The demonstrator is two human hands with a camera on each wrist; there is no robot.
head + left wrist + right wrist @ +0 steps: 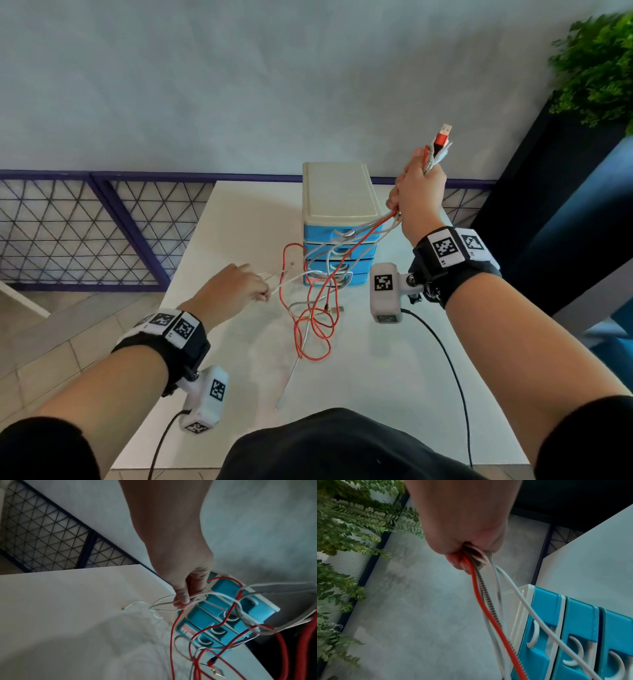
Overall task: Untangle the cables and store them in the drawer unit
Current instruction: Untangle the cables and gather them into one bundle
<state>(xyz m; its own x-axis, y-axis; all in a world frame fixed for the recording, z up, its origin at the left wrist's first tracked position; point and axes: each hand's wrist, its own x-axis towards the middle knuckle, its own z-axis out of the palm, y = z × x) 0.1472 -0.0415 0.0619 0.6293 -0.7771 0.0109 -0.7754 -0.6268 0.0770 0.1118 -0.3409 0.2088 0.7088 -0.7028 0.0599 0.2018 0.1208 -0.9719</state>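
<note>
- Now the step in hand looked like pulling one white cable (pixel 294 279) out of the mess, and it was best done slowly, with small tugs.
- The right hand (pixel 419 192) was clenched round a bunch of cable ends, held up high. A red plug (pixel 442 135) poked out above its fingers.
- Below those fingers (pixel 462 563) a red cable (pixel 486 609), a silver springy cable (pixel 485 592) and white ones hung down together.
- The left hand (pixel 236 286) pinched the white cable between thumb and fingers (pixel 182 597), down low and off to the side.
- A good pull would go away from the right hand, so the white cable slid free and no knot got tight.
- If it stuck, I think it would help to stop and lift the red loops off first.
- The tangle (pixel 317 322) hung between the two hands, under the right fingers and just beside the left ones. Its red loops lay on the white table (pixel 212 394).
- The blue drawer unit (pixel 337 219) stood behind the cables, past the left fingertips and below the right hand. All its drawers looked closed, so no cable was stored yet.
- One white end (pixel 123 608) lay on the table just past the left fingers.
</note>
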